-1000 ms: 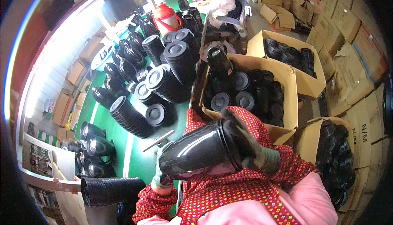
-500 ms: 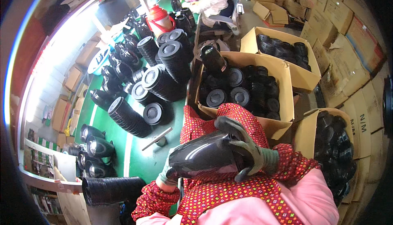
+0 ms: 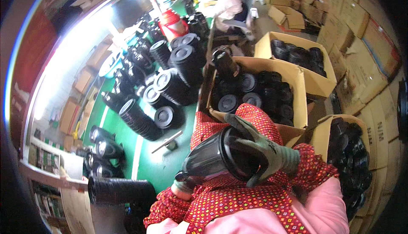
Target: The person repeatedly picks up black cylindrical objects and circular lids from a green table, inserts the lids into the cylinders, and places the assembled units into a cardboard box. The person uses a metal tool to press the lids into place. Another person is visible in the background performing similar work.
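A glossy black tapered shell (image 3: 206, 155), rather like a jug body, lies tilted across my lap. My left hand (image 3: 182, 186), in a grey glove, closes on its narrow end; the shell hides most of its fingers. Around the wide end, my gloved right hand (image 3: 272, 155) grips a black round rim (image 3: 227, 151), thumb and fingers spread to either side. Whether that rim is a separate cap or part of the shell, I cannot tell. Red patterned cloth (image 3: 238, 200) covers my lap and sleeves.
On the green table (image 3: 146, 159) at left stand stacks of black round discs (image 3: 138, 121), glossy black shells (image 3: 108, 146) and a red-and-white bucket (image 3: 173, 25). Cardboard boxes (image 3: 299, 106) full of black parts stand at right. A person (image 3: 229, 6) sits farther off.
The shell has turned so its wide rim shows more. My right hand has opened wider around that end. The whole view has shifted slightly.
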Demonstrator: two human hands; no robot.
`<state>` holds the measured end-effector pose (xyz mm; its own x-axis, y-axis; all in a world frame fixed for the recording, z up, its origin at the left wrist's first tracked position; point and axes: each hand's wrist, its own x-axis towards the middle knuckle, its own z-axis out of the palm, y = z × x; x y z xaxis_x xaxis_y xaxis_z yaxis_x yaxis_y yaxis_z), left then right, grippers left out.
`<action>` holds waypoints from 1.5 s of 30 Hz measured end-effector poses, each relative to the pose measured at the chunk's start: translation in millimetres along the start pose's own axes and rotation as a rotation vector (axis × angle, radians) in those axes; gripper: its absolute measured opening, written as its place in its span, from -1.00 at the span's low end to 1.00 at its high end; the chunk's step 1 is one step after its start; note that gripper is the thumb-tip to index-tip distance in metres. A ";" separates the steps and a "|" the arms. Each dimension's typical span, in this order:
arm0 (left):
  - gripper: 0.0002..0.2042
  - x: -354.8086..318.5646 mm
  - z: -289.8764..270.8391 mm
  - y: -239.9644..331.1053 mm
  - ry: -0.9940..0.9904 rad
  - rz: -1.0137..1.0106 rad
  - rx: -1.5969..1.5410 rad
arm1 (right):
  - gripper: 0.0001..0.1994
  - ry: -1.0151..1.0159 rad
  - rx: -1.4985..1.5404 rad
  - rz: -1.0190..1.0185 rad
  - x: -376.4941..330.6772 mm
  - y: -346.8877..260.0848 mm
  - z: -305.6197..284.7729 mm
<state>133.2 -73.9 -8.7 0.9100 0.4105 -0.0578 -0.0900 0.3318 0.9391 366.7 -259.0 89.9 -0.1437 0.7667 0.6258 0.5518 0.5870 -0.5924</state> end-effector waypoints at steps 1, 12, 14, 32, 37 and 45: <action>-0.62 7.6 7.5 -12.0 -0.037 -0.032 -0.025 | 0.22 -0.041 -0.023 0.012 3.9 -4.6 -6.9; -0.55 27.4 0.5 -56.2 0.216 0.028 0.127 | -0.05 0.349 0.049 0.294 -15.2 17.0 19.2; -0.53 19.4 -5.3 -61.5 0.297 0.055 0.214 | -0.23 0.533 0.317 0.434 -31.4 33.9 32.0; 0.04 -0.7 -171.3 4.3 0.543 0.089 1.748 | -0.61 -0.167 0.748 0.859 -30.6 219.2 29.1; -0.17 -17.8 -248.7 -6.0 0.202 -0.278 1.611 | -0.69 -0.059 0.813 1.024 -27.8 221.0 33.3; -0.50 58.3 -106.3 60.7 0.299 0.113 1.334 | -0.33 -0.040 -0.262 0.517 13.6 188.3 15.9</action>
<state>137.7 60.4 8.9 0.7873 0.6027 0.1299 0.4516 -0.7073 0.5439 455.6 -133.9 -21.2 0.1700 0.9489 0.2660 0.7428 0.0539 -0.6674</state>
